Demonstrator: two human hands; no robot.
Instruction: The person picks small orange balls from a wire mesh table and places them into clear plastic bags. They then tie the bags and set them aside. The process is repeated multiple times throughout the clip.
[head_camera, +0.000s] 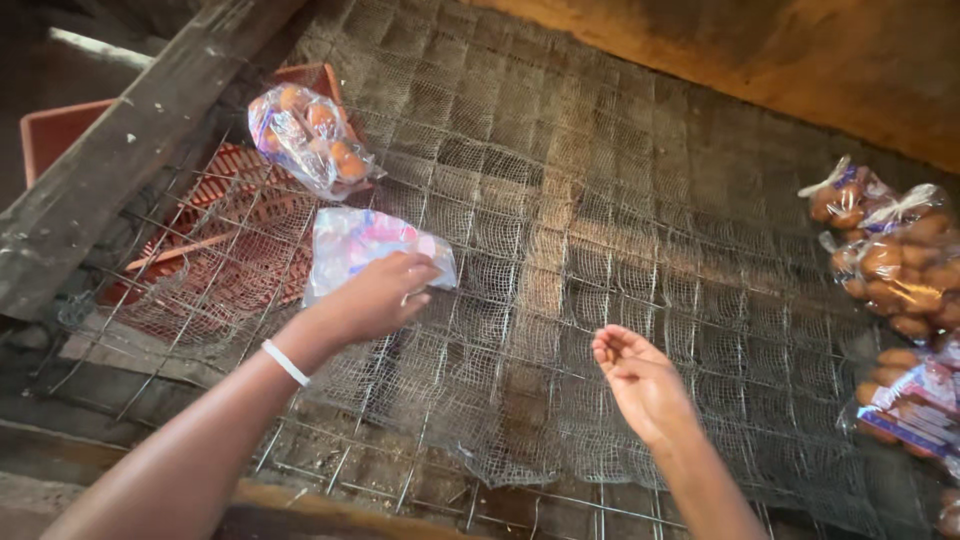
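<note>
Both hands reach out over a wire mesh rack (620, 200). The left hand (375, 295) grasps an empty, printed plastic bag (365, 245) lying flat on the mesh, fingers pinching its near edge. The right hand (640, 380) hovers to the right of it, released and holding nothing, palm up with fingers loosely curled. Farther left, a filled bag of eggs (310, 135) rests on the mesh over an orange crate (60, 135). Several more filled bags (895, 265) lie at the right edge. A dark wooden beam (120, 150) crosses the far left.
</note>
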